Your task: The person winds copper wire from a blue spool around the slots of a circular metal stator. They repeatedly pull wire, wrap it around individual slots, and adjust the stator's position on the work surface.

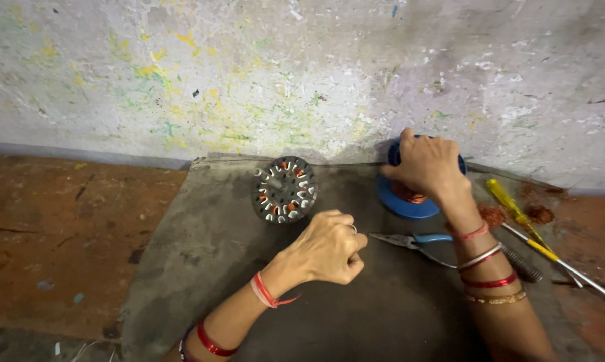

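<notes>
Gripping a blue spool of copper wire (404, 198) from above, the right hand (426, 164) sits beyond the pliers (416, 241), while the left hand (326, 248), curled into a loose fist, hovers just below the motor stator (284, 190).

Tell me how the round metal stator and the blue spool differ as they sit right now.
The stator is grey metal, ringed with slots showing copper windings; the blue spool is plastic with copper wire at its core. The stator lies untouched and fully visible, while the right hand covers the spool's top. The closed left hand lies nearer the stator, touching neither. Both are round, carry copper and rest on the grey mat near the wall.
</notes>
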